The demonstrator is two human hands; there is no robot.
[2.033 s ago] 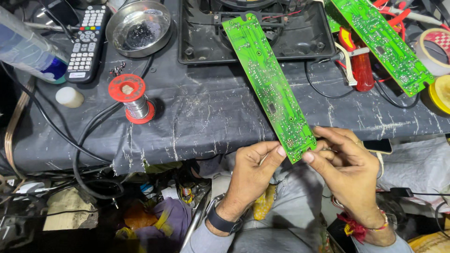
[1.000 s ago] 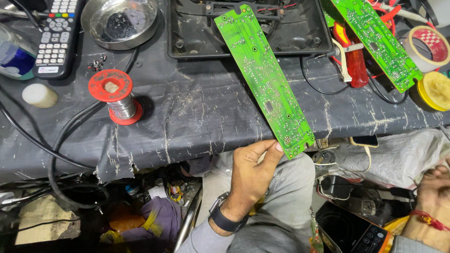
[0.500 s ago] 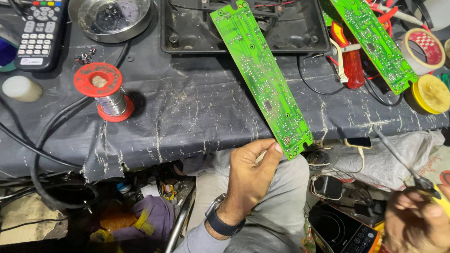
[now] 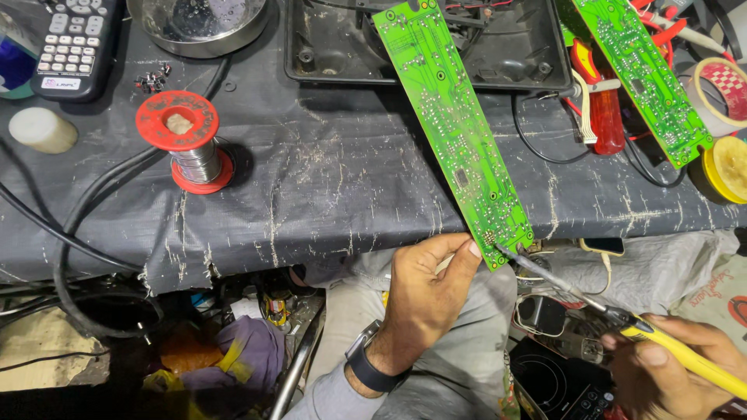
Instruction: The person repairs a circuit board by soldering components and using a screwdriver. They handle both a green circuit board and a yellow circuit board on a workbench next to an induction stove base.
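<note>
I see the board (image 4: 455, 132) slanting from the bench's (image 4: 327, 194) far edge out past its near edge, my left hand (image 4: 424, 292) under its near end, the iron (image 4: 622, 319) meeting it from the right. The spool (image 4: 187, 140) stands left. A second board (image 4: 638, 74) lies toward the far right corner, the bowl (image 4: 198, 23) and remote (image 4: 74, 43) toward the far left.

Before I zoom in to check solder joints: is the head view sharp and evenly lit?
Head view: long green board sharp, evenly lit, no glare; soldering iron and right hand slightly soft at the frame edge; under the table falls into deep shadow; steel bowl shows mild reflections.
</note>
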